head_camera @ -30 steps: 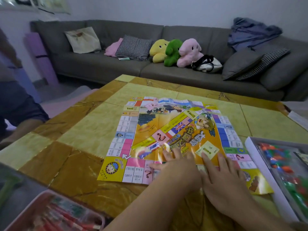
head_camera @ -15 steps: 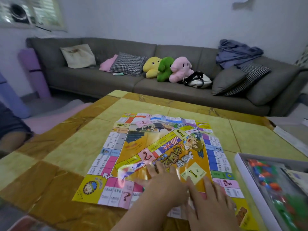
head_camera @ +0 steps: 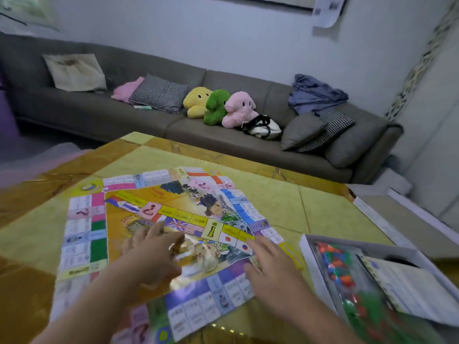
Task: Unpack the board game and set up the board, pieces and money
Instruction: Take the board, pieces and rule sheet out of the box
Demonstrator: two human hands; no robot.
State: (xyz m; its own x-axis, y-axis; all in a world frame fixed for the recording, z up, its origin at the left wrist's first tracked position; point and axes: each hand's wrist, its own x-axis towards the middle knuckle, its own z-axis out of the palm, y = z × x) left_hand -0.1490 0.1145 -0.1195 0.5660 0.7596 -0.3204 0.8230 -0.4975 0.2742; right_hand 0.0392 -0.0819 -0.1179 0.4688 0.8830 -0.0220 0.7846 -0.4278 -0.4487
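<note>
Both hands flat on paper game board [head_camera: 159, 219], fingers spread, gripping nothing: left hand [head_camera: 151, 254] near board centre, right hand [head_camera: 268, 266] at board's right edge, apart. Board rotated on table [head_camera: 273, 202] since a second ago, different corner now nearest. Board step nearly done. Open box [head_camera: 308, 247] right of board, coloured pieces [head_camera: 335, 264] inside, not yet unpacked. Money not identifiable.

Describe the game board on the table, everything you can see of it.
The game board is a thin, glossy printed sheet lying unfolded and nearly flat on the yellow-brown table, turned askew to its edges. Coloured squares border an orange centre with cartoon figures, flags and question marks. The left hand and right hand press on it with spread fingers. The open box sits beside its right edge.
</note>
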